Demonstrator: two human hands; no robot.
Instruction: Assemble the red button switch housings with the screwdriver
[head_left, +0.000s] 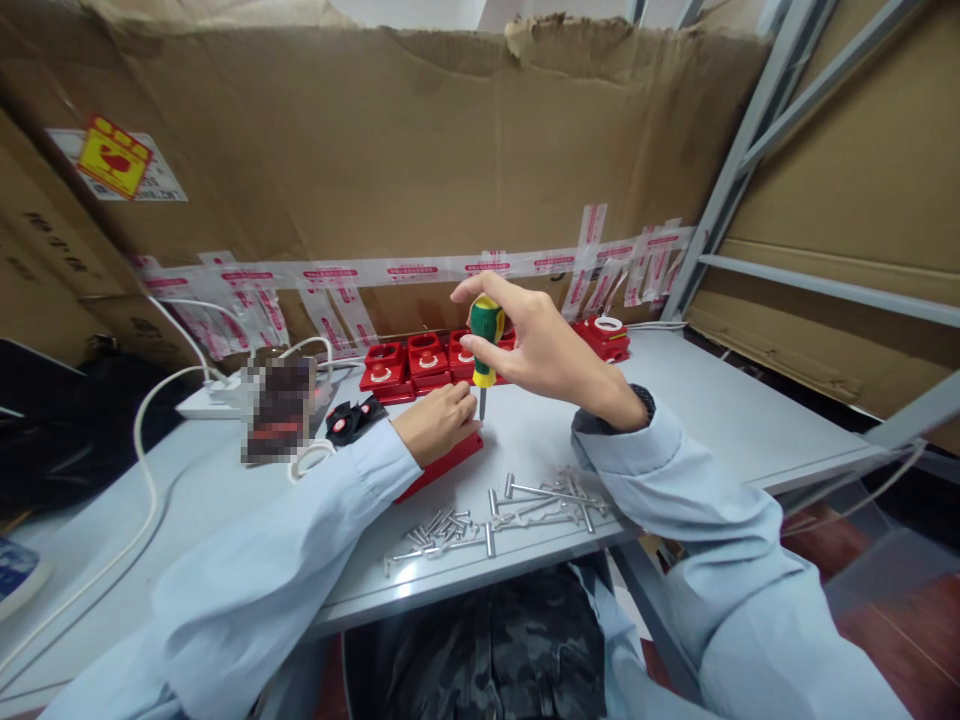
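My right hand (551, 350) holds a green-and-yellow screwdriver (487, 335) upright, thumb and fingers around its handle. The shaft points down at the near end of a red box-like part (444, 468) on the table. My left hand (437, 422) rests over that part with curled fingers, holding it close beside the screwdriver's tip. Whether a screw sits under the tip is hidden by the fingers. In front of both hands lie a pile of small screws (442, 528) and several T-shaped metal rods (525, 505) with clear plastic strips.
Behind the hands stands a row of red housings (429, 360), with another red unit (604, 338) to the right. A black coiled item (352, 420), a blurred-out object (279, 410), a white power strip (214, 398) and cables occupy the left. Cardboard (420, 150) walls the back.
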